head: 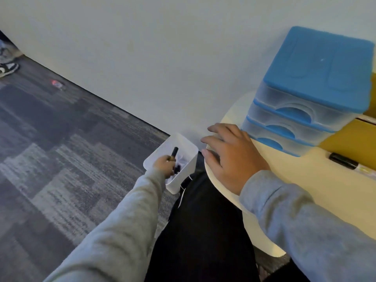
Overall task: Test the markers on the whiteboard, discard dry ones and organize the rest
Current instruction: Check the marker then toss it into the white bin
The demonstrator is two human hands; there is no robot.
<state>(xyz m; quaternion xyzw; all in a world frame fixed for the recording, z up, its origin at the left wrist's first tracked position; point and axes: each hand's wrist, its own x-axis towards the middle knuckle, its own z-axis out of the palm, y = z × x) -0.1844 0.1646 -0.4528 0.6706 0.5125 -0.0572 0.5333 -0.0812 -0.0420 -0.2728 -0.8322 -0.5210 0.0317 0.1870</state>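
Over the white bin (189, 148) at seven o'clock from the desk (301, 180), left grip (165, 164) pinched a black marker (174, 153); right grip (230, 153) rested flat, fingers spread, holding nothing.

two markers in sight: one marker (174, 154) over the one white bin (191, 151), another marker (343, 161) far right. one drawer unit (309, 94), three drawers. two hands.
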